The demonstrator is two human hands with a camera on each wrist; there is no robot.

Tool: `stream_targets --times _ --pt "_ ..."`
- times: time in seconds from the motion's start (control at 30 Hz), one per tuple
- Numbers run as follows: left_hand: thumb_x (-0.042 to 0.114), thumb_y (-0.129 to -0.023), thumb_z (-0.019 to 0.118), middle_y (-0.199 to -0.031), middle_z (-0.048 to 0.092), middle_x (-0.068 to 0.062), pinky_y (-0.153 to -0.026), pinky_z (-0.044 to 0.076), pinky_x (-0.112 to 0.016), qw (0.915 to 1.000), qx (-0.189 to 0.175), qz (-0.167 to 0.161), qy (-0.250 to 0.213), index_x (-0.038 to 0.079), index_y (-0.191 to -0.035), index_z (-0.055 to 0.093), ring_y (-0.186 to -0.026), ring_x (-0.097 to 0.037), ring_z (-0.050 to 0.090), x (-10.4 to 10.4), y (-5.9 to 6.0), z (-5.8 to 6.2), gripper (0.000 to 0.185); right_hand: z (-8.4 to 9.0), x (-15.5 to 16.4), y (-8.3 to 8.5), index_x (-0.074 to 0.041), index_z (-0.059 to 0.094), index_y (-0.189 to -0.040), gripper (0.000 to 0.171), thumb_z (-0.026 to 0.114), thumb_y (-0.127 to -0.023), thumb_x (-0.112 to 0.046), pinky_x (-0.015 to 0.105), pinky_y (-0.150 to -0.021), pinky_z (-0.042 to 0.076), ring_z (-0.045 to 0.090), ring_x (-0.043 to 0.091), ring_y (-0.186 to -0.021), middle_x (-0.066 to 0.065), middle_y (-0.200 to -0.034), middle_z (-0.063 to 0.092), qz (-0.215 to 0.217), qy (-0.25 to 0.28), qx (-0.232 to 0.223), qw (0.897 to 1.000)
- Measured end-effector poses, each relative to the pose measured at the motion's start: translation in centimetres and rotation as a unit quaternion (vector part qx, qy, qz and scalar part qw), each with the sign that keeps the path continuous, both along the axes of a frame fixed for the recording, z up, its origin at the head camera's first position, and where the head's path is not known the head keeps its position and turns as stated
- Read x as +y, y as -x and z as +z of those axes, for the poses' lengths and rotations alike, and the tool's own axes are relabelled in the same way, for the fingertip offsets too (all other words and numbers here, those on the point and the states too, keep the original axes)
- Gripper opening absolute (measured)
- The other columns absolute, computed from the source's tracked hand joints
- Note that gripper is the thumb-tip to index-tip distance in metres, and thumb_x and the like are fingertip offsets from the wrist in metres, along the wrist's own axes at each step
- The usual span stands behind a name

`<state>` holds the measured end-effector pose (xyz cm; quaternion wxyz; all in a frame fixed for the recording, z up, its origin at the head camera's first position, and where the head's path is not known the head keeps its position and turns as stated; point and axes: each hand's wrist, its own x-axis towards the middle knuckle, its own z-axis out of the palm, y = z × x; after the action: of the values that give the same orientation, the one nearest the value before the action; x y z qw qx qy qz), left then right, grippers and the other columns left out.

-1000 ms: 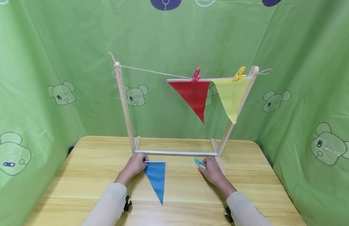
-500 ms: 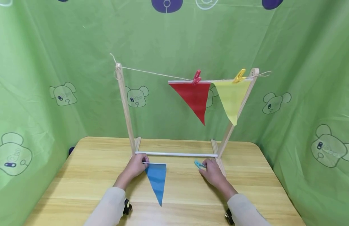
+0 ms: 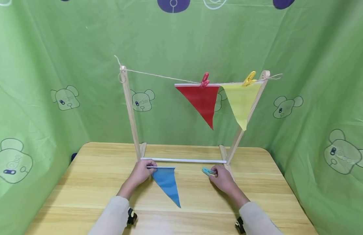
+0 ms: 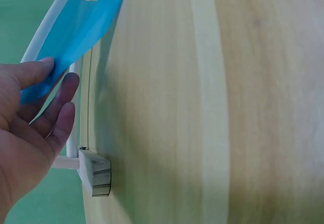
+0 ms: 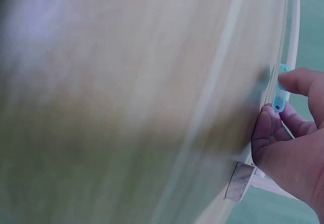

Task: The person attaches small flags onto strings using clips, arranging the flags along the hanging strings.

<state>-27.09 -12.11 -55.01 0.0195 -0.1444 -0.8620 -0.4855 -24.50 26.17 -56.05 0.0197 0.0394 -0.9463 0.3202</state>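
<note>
My left hand pinches the left end of the white top strip of a blue pennant, lifted a little off the wooden table, its tip slanting down to the right. In the left wrist view, thumb and fingers of the left hand hold the blue pennant by its corner. My right hand pinches a light blue clothespin just in front of the stand's bottom rod. The right wrist view shows the right hand on the clothespin.
A wooden stand carries a string between its posts. A red pennant under a red clip and a yellow pennant under a yellow clip hang at its right half. Green curtains surround the table.
The blue pennant's top edge has risen slightly in my left hand and its tip has swung to the right. My right hand has closed on the clothespin and barely shifted.
</note>
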Motion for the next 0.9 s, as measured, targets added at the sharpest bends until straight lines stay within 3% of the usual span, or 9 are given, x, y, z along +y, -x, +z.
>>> stream_targets --times 0.17,0.53,0.9 --pt "-0.002 -0.087 0.077 -0.092 0.076 -0.003 -0.074 0.054 -0.024 0.9996 0.008 0.021 -0.015 0.011 -0.089 0.078 -0.083 -0.011 0.064 0.0 -0.1 0.5 0.014 0.0 0.1 0.0 -0.001 0.066 -0.104 0.022 0.074 -0.084 -0.006 0.025 -0.068 0.042 0.050 0.016 -0.080 0.006 -0.089 0.055 0.001 0.002 0.004 1.000" --pt "-0.002 -0.091 0.074 -0.094 0.075 -0.008 -0.072 0.053 -0.021 0.9974 -0.014 0.017 -0.069 0.007 -0.094 0.076 -0.081 -0.008 0.062 0.1 -0.3 1.5 0.010 0.2 0.0 0.0 -0.004 0.067 -0.101 0.018 0.074 -0.085 -0.009 0.025 -0.069 0.042 0.050 0.015 -0.080 0.004 -0.086 0.057 -0.001 0.022 0.004 1.000" --pt "-0.001 -0.093 0.071 -0.089 0.072 -0.010 -0.066 0.049 -0.021 0.9949 -0.035 0.027 -0.091 0.002 -0.098 0.074 -0.076 -0.011 0.057 0.1 -0.6 2.0 0.007 0.5 -0.3 -0.3 -0.001 0.066 -0.116 0.028 0.072 -0.090 -0.010 0.020 -0.065 0.048 0.055 0.015 -0.082 0.007 -0.095 0.060 -0.018 0.082 -0.013 0.996"
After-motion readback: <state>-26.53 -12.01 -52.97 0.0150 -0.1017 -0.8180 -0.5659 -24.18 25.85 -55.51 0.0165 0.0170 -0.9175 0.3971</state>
